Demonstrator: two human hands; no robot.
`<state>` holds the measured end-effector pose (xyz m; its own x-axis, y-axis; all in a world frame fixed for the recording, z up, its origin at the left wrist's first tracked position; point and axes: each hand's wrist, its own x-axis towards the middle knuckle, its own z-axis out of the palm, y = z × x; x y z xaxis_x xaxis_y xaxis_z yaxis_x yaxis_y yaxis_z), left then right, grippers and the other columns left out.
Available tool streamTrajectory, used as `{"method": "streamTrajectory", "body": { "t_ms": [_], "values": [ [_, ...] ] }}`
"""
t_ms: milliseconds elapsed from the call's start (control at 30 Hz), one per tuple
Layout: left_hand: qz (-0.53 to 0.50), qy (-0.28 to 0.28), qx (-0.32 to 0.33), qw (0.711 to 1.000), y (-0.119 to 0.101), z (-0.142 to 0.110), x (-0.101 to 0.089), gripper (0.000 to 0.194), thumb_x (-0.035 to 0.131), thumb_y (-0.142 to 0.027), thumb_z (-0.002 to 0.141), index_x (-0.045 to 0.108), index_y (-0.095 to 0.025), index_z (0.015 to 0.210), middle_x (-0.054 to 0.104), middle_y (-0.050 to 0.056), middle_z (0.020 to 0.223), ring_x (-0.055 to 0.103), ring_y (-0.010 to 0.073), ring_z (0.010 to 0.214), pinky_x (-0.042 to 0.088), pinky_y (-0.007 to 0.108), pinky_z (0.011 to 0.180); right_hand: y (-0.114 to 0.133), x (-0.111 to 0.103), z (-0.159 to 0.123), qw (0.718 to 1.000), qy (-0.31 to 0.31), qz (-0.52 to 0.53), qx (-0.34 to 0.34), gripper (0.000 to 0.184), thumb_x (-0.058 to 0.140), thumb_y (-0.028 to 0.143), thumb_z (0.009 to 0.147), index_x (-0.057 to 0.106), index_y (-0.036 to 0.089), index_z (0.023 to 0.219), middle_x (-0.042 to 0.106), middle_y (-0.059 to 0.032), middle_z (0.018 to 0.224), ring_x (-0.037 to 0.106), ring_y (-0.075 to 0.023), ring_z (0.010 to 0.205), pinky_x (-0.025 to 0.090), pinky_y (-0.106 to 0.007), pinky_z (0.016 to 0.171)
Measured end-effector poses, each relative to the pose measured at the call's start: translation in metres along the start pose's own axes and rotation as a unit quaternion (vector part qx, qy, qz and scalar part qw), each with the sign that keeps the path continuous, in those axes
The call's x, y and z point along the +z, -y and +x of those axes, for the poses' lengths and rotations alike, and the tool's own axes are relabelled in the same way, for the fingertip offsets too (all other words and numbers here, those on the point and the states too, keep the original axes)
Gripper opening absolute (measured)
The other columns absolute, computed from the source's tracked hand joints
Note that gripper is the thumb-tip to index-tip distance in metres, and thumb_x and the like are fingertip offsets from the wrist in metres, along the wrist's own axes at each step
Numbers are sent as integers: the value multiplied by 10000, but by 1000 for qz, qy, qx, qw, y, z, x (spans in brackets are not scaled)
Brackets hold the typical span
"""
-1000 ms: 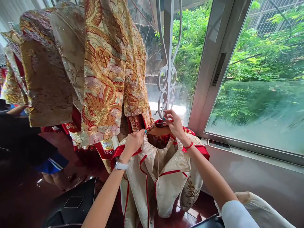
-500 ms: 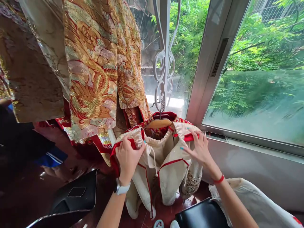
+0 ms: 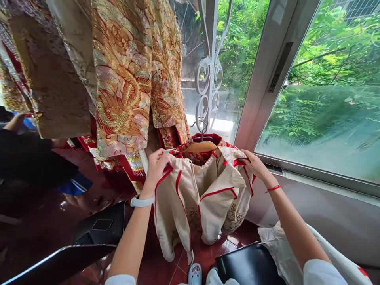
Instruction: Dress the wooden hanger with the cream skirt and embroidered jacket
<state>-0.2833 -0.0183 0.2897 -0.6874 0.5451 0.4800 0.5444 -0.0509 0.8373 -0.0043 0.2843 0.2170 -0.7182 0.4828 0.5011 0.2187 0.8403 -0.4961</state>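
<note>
A cream garment [image 3: 204,198] with red trim hangs low in front of me on a wooden hanger [image 3: 202,145] with a metal hook. My left hand [image 3: 156,166] is closed on the red-edged cloth at the garment's left shoulder. My right hand [image 3: 253,164] grips the red-edged cloth at its right shoulder. Both hands hold the top of the garment spread apart, with the hanger between them. A white watch is on my left wrist and a red cord on my right.
Gold and red embroidered robes [image 3: 124,79] hang at upper left. A window with a white scroll grille [image 3: 209,75] and an aluminium frame [image 3: 264,79] is behind. Black chairs [image 3: 252,265] stand on the dark red floor. Another person's arm [image 3: 13,122] shows at far left.
My hands came down from the hanger's neck to the garment's shoulders, then moved up and apart, spreading the cloth. The view shifted slightly.
</note>
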Motion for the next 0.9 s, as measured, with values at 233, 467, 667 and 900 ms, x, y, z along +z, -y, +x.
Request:
{"method": "streamTrajectory", "body": {
  "t_ms": [233, 467, 667, 900],
  "values": [
    [-36, -47, 41, 997, -23, 11, 18, 239, 565, -337, 812, 489, -199, 633, 414, -59, 538, 380, 86, 492, 322, 196, 490, 8, 4, -17, 998, -2, -40, 38, 417, 397, 364, 973, 545, 238, 1342, 685, -108, 1260, 666, -285, 1071, 523, -425, 898],
    [-127, -234, 14, 964, -33, 45, -8, 207, 508, -124, 803, 454, -184, 613, 435, -68, 571, 374, 65, 527, 340, 175, 508, 13, -12, -19, 997, 39, -55, 29, 386, 419, 339, 965, 551, 255, 1317, 722, -83, 1179, 700, -269, 990, 542, -358, 800],
    [-132, -258, 52, 956, -52, 75, -48, 367, 448, -11, 813, 318, -206, 530, 256, -90, 513, 240, 55, 514, 246, 178, 468, 10, -23, -12, 994, 87, -68, 21, 406, 433, 361, 963, 542, 254, 1339, 719, -93, 1202, 702, -281, 998, 546, -362, 807],
    [97, -6, 168, 981, -72, 16, 13, 202, 498, -220, 871, 481, -208, 671, 465, -44, 577, 432, 113, 546, 312, 234, 546, 13, -11, -21, 995, 73, -59, 40, 423, 435, 363, 951, 552, 244, 1340, 746, -98, 1121, 712, -292, 937, 556, -388, 790]
  ]
}}
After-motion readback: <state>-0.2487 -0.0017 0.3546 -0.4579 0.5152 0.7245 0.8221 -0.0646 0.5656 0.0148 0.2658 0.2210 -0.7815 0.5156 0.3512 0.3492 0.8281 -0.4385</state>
